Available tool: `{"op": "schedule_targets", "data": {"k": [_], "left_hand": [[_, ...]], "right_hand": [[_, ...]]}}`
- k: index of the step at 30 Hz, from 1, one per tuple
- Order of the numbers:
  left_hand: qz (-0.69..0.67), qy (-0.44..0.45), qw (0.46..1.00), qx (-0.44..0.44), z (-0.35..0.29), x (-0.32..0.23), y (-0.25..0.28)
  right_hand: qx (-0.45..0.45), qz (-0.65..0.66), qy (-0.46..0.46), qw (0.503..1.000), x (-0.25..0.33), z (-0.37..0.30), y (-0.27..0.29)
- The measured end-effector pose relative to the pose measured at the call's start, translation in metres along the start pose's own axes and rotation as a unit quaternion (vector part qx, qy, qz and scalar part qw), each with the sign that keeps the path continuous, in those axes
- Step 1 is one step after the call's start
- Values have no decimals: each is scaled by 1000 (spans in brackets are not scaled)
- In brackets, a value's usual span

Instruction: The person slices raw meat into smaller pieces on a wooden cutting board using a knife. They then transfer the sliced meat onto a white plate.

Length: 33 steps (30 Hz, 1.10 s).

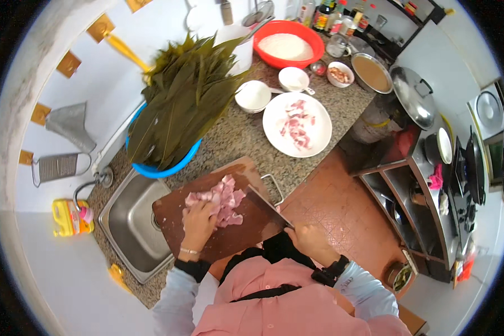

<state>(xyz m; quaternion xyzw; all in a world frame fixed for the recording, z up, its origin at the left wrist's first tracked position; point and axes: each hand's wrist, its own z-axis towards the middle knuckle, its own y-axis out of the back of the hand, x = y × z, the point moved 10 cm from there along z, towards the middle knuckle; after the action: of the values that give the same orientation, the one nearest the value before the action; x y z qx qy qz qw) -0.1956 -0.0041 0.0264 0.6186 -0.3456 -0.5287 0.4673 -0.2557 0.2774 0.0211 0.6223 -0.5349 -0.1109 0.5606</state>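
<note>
Several pieces of raw pink meat (228, 203) lie heaped on a brown wooden cutting board (238, 238), which partly overlaps the sink. My left hand (200, 224) presses down on the left side of the heap, its fingers curled over the meat. In my right hand (311, 241) is the handle of a kitchen knife (267, 207). Its broad dark blade points away and to the left across the board, the tip beside the right edge of the meat. Beyond the board, a white plate (321, 131) carries more strips of raw meat.
Large green leaves (179, 106) overfill a blue basin (168, 169) on the left, behind the steel sink (129, 215). Further back stand white bowls (253, 96), a red basin (319, 46) of white grains and several bottles (322, 17). A metal handle (274, 187) rises beside the board.
</note>
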Motion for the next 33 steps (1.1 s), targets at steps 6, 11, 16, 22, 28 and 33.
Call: {"op": "schedule_targets", "data": {"k": [6, 11, 16, 22, 28, 33], "left_hand": [[28, -13, 999, -10, 15, -25, 30], [-111, -2, 994, -2, 65, -31, 36], [-204, -113, 973, -2, 151, -106, 49], [-126, -327, 931, 100, 220, -204, -27], [-139, -280, 937, 157, 257, -220, -109], [-282, -33, 880, 382, 261, -165, -142]], "right_hand": [[18, 41, 29, 999, 3, 11, 22], [51, 57, 43, 996, -3, 19, 19], [76, 76, 36, 994, -11, 23, 14], [86, 82, 50, 992, -1, 26, 37], [29, 130, 61, 989, -16, 27, 17], [15, 140, 85, 986, -15, 30, 22]]}}
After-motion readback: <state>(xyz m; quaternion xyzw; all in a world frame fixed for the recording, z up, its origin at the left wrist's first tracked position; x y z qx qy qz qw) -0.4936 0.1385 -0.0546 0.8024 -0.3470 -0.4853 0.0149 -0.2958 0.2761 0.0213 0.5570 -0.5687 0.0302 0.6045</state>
